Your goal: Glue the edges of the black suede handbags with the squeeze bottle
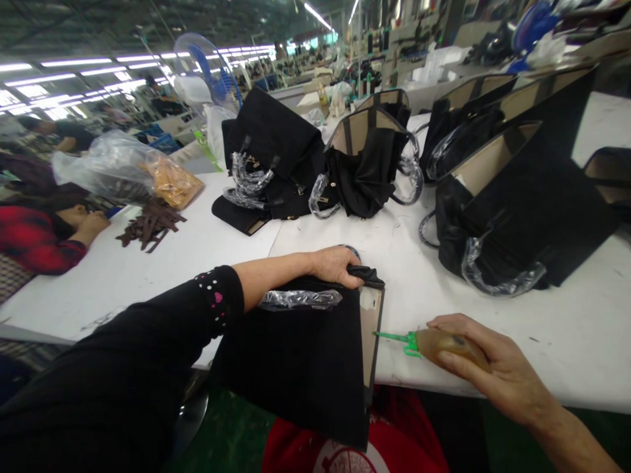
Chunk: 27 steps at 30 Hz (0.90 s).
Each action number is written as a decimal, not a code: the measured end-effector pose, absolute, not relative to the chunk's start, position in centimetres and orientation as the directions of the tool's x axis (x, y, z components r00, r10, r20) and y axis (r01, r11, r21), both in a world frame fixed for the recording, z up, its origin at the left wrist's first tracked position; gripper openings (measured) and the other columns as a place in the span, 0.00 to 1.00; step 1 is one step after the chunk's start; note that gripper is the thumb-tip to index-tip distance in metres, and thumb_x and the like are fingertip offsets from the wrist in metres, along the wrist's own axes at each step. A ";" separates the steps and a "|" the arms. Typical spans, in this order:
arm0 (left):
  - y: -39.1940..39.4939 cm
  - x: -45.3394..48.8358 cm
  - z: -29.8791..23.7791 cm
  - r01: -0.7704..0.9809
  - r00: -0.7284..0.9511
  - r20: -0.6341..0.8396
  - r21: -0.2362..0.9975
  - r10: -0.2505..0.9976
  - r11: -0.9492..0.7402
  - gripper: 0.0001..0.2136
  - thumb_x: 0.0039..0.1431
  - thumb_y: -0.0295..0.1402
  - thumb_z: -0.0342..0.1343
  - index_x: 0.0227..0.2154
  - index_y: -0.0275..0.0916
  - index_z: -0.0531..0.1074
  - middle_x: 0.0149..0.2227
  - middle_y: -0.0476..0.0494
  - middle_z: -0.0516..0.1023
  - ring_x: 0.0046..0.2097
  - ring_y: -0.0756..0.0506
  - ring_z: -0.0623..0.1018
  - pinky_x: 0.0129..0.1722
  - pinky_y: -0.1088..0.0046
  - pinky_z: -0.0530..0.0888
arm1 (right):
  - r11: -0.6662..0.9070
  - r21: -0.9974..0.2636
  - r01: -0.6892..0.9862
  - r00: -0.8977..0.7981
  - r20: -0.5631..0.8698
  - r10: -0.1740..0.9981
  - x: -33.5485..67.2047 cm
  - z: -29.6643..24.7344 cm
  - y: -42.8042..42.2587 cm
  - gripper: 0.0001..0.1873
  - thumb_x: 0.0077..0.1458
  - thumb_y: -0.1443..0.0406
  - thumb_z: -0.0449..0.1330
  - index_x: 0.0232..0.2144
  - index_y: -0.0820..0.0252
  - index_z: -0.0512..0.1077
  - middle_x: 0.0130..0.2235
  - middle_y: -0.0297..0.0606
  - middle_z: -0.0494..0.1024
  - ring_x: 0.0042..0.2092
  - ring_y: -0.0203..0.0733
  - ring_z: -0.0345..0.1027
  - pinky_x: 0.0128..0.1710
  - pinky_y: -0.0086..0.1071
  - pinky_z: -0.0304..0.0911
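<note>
A black handbag [300, 368] lies on its side over the table's front edge, its beige inside showing along the open right end. My left hand [335, 266] is closed on the bag's gathered black edge at the top right corner. A handle wrapped in clear plastic [300, 299] lies across the bag below my left wrist. My right hand [473, 355] is wrapped round a brownish squeeze bottle [448, 348] with a thin green nozzle [392, 336]. The nozzle points left, its tip close to the bag's open edge; whether it touches cannot be made out.
Several black handbags [532, 217] stand at the right, and more [276, 151] are piled at the back. Brown strips [150, 225] lie on the white table [236, 243] at the left, near a plastic bag [108, 167]. A person in a red checked sleeve [34, 236] leans there.
</note>
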State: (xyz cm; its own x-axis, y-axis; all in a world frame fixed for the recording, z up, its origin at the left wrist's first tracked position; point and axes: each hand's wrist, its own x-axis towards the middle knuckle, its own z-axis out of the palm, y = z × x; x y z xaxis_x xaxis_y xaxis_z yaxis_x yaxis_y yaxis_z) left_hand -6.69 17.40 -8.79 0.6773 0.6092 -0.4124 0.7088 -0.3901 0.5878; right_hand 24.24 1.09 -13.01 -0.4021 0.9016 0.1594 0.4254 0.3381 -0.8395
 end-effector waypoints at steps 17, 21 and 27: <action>17.3 -6.7 -8.9 0.705 0.682 -0.399 0.583 0.613 -0.404 0.13 0.49 0.43 0.58 0.21 0.37 0.69 0.19 0.55 0.64 0.24 0.53 0.65 0.25 0.78 0.61 | 0.402 -0.788 0.466 -0.351 0.253 0.902 24.0 -12.9 0.8 0.13 0.62 0.60 0.62 0.49 0.50 0.70 0.46 0.36 0.79 0.46 0.44 0.76 0.45 0.32 0.70; 17.4 -6.7 -8.9 0.704 0.684 -0.399 0.580 0.611 -0.409 0.14 0.48 0.43 0.58 0.20 0.37 0.68 0.19 0.55 0.64 0.23 0.53 0.65 0.25 0.78 0.61 | 0.411 -0.811 0.417 -0.498 0.174 0.849 24.3 -13.0 0.7 0.12 0.63 0.61 0.61 0.49 0.50 0.70 0.46 0.37 0.78 0.45 0.43 0.76 0.42 0.31 0.71; 17.3 -6.7 -8.9 0.703 0.681 -0.404 0.594 0.611 -0.391 0.14 0.49 0.43 0.57 0.21 0.37 0.69 0.19 0.55 0.65 0.24 0.53 0.65 0.26 0.78 0.61 | 0.411 -0.811 0.416 -0.460 0.201 0.865 24.4 -12.6 -0.5 0.13 0.63 0.63 0.61 0.49 0.50 0.69 0.48 0.37 0.78 0.46 0.42 0.75 0.45 0.31 0.70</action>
State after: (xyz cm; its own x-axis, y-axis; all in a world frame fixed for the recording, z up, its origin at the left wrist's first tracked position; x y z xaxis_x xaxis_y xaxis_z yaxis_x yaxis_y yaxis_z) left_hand -6.67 17.30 -8.93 0.6807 0.6112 -0.4038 0.7032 -0.3907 0.5940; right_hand 24.42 -0.45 -12.61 -0.4603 0.8646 0.2015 0.4164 0.4107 -0.8112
